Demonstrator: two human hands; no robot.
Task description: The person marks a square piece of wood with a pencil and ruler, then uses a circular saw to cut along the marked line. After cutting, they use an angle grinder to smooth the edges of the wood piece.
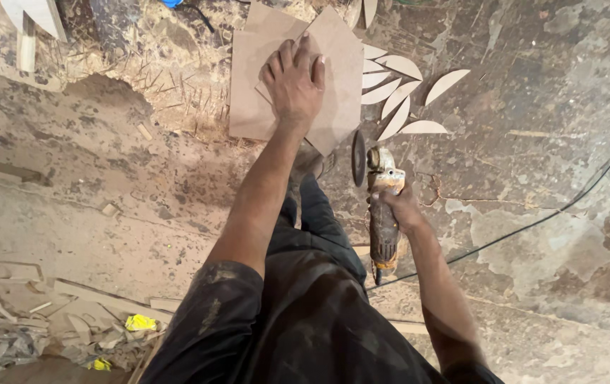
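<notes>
Dusty concrete floor point(532, 92), scraps everywhere. Left hand point(294, 82) presses flat, fingers spread, on the top board point(340, 78); right hand point(401, 206) clenches the angle grinder point(381, 213) just beside the board. Better hold firm, fingers away from the disc.

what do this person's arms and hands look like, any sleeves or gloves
Both hands are bare: no gloves, rings or watch show on the left hand or the right hand. The forearms are uncovered too. A short dark sleeve, smudged with pale dust, ends about the left elbow; the right sleeve barely shows at the frame's bottom edge.
</notes>
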